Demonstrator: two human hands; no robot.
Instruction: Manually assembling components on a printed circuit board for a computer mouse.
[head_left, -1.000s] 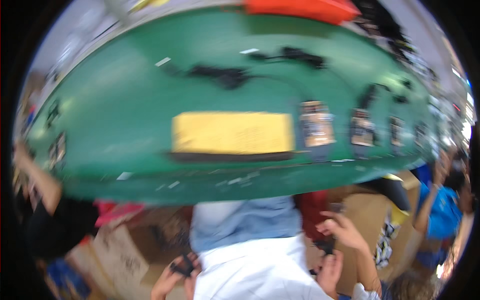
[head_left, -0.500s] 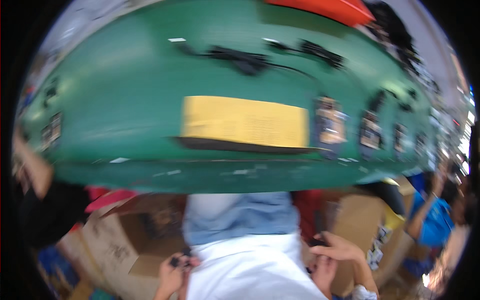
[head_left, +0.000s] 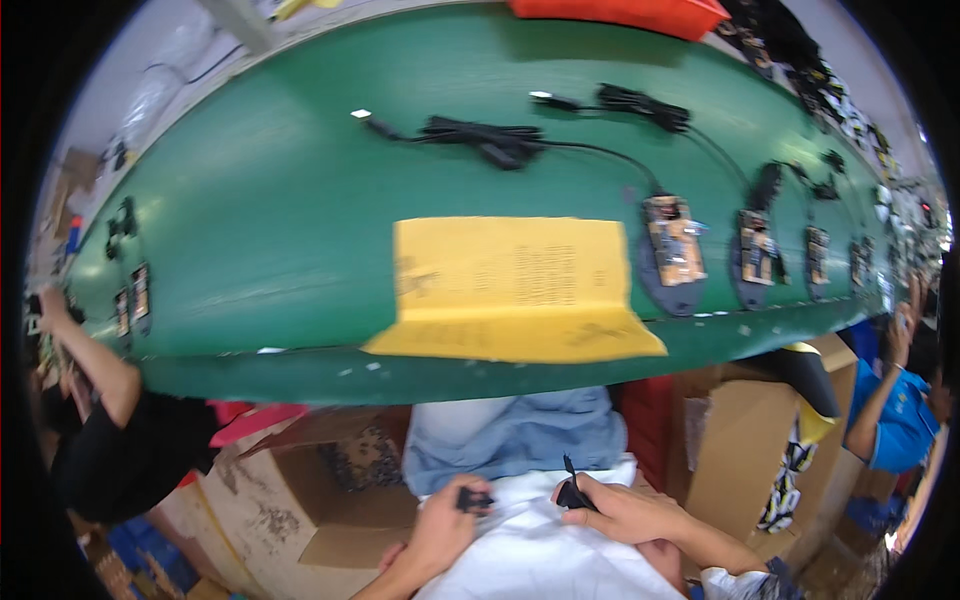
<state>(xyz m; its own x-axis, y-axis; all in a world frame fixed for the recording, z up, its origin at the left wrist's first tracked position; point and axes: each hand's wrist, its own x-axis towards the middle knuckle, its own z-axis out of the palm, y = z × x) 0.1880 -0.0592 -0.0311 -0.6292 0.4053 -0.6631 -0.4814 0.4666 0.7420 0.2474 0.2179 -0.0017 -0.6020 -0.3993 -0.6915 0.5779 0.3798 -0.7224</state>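
Over my lap, my left hand (head_left: 442, 532) is closed around a small black plastic piece (head_left: 472, 500); its exact kind cannot be made out. Facing it, my right hand (head_left: 628, 512) grips a black piece with a thin pointed end (head_left: 571, 488) sticking up from the fingers. A gap separates the two hands, and both are below the table's near edge. Straight ahead on the green table (head_left: 270, 200) lies a creased yellow sheet (head_left: 515, 275), its front part folded over the edge.
Opened mouse units with bare circuit boards (head_left: 673, 245) line the table's right side, with bundled black cables (head_left: 490, 140) behind. A red bin (head_left: 620, 12) stands at the back. Cardboard boxes (head_left: 735, 450) flank my legs. Co-workers sit left (head_left: 130, 450) and right (head_left: 890, 410).
Both hands have risen from beside my hips and come closer together in front of me, each with its black piece. The yellow sheet's front flap now shows; the view has shifted and is sharper.
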